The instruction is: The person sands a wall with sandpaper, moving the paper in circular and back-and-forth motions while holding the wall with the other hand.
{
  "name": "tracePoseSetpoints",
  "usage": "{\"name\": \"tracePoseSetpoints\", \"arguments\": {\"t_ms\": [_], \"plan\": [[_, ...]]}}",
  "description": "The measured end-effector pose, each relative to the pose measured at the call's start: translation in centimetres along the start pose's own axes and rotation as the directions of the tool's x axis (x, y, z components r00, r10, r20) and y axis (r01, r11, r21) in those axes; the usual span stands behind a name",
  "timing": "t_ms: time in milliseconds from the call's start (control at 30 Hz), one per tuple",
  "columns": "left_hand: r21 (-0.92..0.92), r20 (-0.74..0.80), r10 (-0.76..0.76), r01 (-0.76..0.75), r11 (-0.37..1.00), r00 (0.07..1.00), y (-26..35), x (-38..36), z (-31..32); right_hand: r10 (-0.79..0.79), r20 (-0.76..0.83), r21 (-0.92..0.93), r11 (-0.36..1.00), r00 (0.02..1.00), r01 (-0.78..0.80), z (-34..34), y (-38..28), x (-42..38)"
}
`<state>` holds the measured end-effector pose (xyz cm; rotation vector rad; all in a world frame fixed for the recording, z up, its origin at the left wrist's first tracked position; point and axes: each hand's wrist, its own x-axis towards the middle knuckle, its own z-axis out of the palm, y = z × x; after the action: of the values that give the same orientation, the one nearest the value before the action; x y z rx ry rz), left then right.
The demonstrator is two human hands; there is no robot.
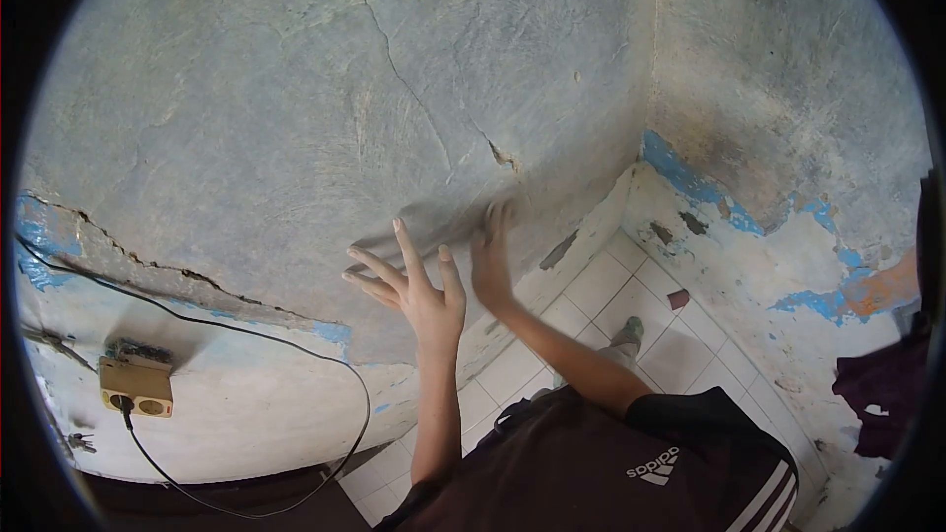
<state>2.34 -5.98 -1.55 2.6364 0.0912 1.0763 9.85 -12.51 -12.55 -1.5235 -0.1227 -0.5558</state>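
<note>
My left hand (424,296) is raised in front of the grey plastered wall (266,118), its fingers spread apart and nothing in them. Close to its right, my right hand (490,256) is at the wall surface, fingers stretched upward and somewhat blurred, also holding nothing. Just above the right fingertips, a chipped hole (503,156) ends a short crack. A longer thin crack (394,61) runs down the plaster from the top. Soft shadows of the hands fall on the wall around the fingers.
On the lower left wall sits a socket box (136,386) with a plugged-in black cable (367,404) looping down. Peeling blue paint (695,182) marks the right wall beyond the corner. White floor tiles (591,286) lie below, with a reddish fragment (678,299) on them. Dark cloth (892,384) hangs at right.
</note>
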Motion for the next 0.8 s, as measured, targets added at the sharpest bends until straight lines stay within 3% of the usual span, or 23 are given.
{"name": "tracePoseSetpoints", "arguments": {"t_ms": [67,133,200,333,400,433,467,533,567,633,667,733,767,800], "plan": [[0.032,-0.002,-0.017,0.017,0.999,1.0,0.6,0.1,1.1,-0.081,0.134,-0.085,0.992,0.988,0.093,1.6,1.6,-4.4],[0.021,0.026,0.015,-0.016,1.0,1.0,1.5,0.6,1.8,-0.079,0.139,-0.12,0.988,0.987,0.096,1.3,2.2,-3.5],[0.014,0.068,0.05,-0.051,0.999,0.996,2.0,1.0,2.2,0.188,0.005,0.053,0.981,0.982,-0.188,-0.1,2.7,0.2],[0.066,0.097,0.133,-0.139,0.988,0.986,3.8,2.2,4.0,0.234,-0.097,0.259,0.944,0.967,-0.202,-1.9,4.6,3.3],[0.082,0.127,0.132,-0.143,0.986,0.983,5.3,3.1,4.7,0.064,0.114,-0.116,0.992,0.991,-0.051,-0.2,7.8,1.7],[0.076,0.128,0.143,-0.153,0.985,0.981,6.0,3.7,5.0,-0.009,0.118,0.051,0.999,0.993,0.003,-0.9,7.7,0.9],[0.07,0.127,0.154,-0.164,0.984,0.98,6.7,4.3,5.4,-0.011,0.107,0.044,0.999,0.994,0.007,-1.5,8.2,1.9],[0.052,0.132,0.163,-0.171,0.984,0.978,8.0,4.8,6.3,0.18,0.002,-0.016,0.984,0.984,-0.179,-3.8,6.4,6.0],[0.038,0.109,0.178,-0.183,0.982,0.978,8.5,5.1,6.7,0.176,-0.003,-0.023,0.984,0.984,-0.176,-5.2,5.4,8.2],[0.035,0.08,0.175,-0.178,0.983,0.981,9.9,5.9,7.5,0.192,-0.07,0.171,0.969,0.979,-0.178,-7.8,4.7,11.7],[0.03,0.078,0.176,-0.179,0.983,0.981,10.4,6.0,7.7,0.188,-0.073,0.167,0.971,0.98,-0.174,-8.2,4.4,11.8],[0.085,0.134,0.169,-0.181,0.98,0.976,11.6,6.4,8.3,0.114,0.026,0.159,0.98,0.993,-0.117,-7.8,5.6,10.5],[0.084,0.145,0.167,-0.181,0.98,0.975,12.3,6.6,8.7,-0.115,0.057,-0.127,0.984,0.992,0.121,-6.6,9.1,9.2],[0.083,0.139,0.173,-0.185,0.979,0.975,12.9,6.9,9.2,-0.121,0.053,-0.125,0.984,0.991,0.127,-7.2,9.2,9.4]]}}
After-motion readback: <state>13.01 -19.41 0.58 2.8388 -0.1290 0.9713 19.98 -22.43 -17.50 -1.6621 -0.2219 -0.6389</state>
